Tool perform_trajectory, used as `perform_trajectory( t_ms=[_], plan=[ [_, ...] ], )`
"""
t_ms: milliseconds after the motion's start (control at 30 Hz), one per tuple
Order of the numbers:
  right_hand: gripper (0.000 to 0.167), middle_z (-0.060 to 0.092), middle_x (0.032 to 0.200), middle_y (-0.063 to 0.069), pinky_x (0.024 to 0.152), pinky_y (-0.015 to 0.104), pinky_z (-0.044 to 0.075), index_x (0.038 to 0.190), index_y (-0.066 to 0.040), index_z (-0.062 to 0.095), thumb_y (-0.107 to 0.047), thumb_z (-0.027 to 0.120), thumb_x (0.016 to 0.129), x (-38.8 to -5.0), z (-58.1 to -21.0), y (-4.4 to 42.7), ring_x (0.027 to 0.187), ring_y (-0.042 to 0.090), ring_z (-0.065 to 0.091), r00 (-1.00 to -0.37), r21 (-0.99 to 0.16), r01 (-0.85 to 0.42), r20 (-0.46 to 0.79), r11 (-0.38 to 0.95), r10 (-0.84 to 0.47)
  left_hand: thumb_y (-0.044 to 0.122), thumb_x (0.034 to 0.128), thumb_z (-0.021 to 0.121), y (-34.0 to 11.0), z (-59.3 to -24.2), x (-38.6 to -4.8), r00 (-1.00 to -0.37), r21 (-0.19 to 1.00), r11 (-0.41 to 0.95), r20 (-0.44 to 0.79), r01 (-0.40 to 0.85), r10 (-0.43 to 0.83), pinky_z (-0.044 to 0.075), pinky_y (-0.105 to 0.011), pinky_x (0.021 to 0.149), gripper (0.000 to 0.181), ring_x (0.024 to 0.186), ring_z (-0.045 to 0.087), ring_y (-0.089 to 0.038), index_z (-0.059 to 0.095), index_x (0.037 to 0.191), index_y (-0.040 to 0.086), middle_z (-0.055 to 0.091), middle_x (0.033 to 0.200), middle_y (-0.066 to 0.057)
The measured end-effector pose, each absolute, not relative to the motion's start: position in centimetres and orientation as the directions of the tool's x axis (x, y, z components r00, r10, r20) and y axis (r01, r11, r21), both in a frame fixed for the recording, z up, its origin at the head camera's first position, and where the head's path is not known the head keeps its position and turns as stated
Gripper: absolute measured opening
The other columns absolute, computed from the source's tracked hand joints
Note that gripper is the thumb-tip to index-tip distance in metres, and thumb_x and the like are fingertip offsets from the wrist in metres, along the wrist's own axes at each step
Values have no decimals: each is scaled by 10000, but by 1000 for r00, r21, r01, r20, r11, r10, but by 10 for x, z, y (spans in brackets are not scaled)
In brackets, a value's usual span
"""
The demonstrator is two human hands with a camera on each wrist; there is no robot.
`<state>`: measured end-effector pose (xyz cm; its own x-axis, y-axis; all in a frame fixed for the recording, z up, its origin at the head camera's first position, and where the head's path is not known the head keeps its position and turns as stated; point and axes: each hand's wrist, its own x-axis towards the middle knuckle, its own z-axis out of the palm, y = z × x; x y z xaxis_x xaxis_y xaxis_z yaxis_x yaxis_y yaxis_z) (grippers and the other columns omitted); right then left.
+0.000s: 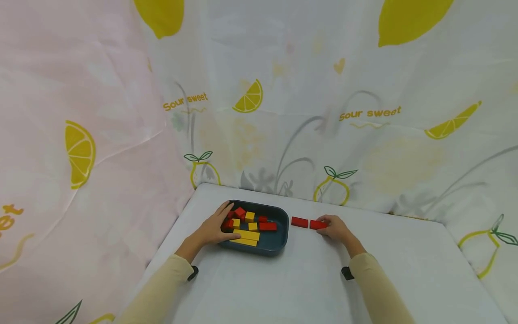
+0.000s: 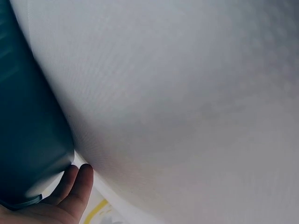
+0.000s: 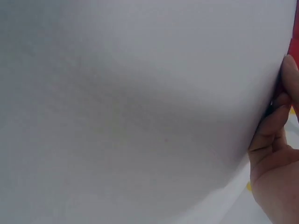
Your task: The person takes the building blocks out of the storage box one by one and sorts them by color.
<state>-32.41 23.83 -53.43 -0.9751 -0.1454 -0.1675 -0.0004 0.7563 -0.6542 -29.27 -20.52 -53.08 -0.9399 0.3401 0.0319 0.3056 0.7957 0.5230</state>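
A dark blue-green tray (image 1: 279, 245) holds several red and yellow blocks. My left hand (image 1: 212, 227) grips the tray's left end, with the thumb over the inside near the long yellow blocks (image 1: 247, 235). In the left wrist view, two fingers (image 2: 81, 186) lie along the tray's outer wall (image 2: 32, 116). To the right of the tray, my right hand (image 1: 335, 228) pinches a red block (image 1: 316, 224) low at the tabletop. Just left of that block lies another red block (image 1: 299, 222), a narrow gap apart. The right wrist view shows the thumb and fingers at the red block (image 3: 294, 49).
A white table (image 1: 283, 288) spreads under the tray and blocks. Behind and to the left hang cloths (image 1: 259, 135) printed with lemons and words. Inside the tray, small yellow and red cubes (image 1: 249, 216) crowd the left part, and a longer red block (image 1: 268, 227) lies near its middle.
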Motion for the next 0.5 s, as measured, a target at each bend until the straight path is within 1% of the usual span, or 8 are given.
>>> perform_trajectory(
  t_ms=[133, 200, 367, 500],
  plan=[
    [358, 622, 1197, 176, 863, 401, 485, 1212, -58, 677, -135, 741, 868, -324, -539, 237, 1042, 297, 534, -979, -679, 42, -175, 733, -105, 714, 730, 715, -205, -531, -292, -939, 519, 797, 26, 307, 344, 360, -645, 1089, 1138, 1431, 359, -403, 168, 1598, 220, 112, 1672, -78],
    [370, 614, 1226, 180, 886, 423, 480, 1230, -60, 673, -136, 735, 874, -323, -541, 237, 1070, 307, 525, -980, -687, 54, -176, 725, -94, 713, 729, 717, -205, -531, -292, -939, 519, 798, 27, 307, 343, 363, -648, 1085, 1140, 1427, 364, -406, 169, 1597, 218, 114, 1671, -82],
    [380, 607, 1272, 196, 927, 476, 470, 1248, -55, 668, -134, 726, 881, -323, -542, 236, 1114, 329, 514, -984, -681, 33, -151, 731, -96, 702, 730, 724, -205, -531, -292, -941, 526, 795, 30, 302, 338, 362, -649, 1085, 1133, 1426, 365, -409, 170, 1596, 226, 111, 1672, -76],
    [383, 602, 1272, 186, 912, 456, 473, 1262, -63, 664, -131, 716, 888, -322, -542, 236, 1114, 320, 502, -984, -676, 36, -153, 736, -93, 708, 729, 720, -204, -531, -293, -942, 526, 797, 26, 297, 334, 359, -647, 1088, 1132, 1431, 359, -403, 167, 1597, 235, 106, 1674, -64]
  ],
)
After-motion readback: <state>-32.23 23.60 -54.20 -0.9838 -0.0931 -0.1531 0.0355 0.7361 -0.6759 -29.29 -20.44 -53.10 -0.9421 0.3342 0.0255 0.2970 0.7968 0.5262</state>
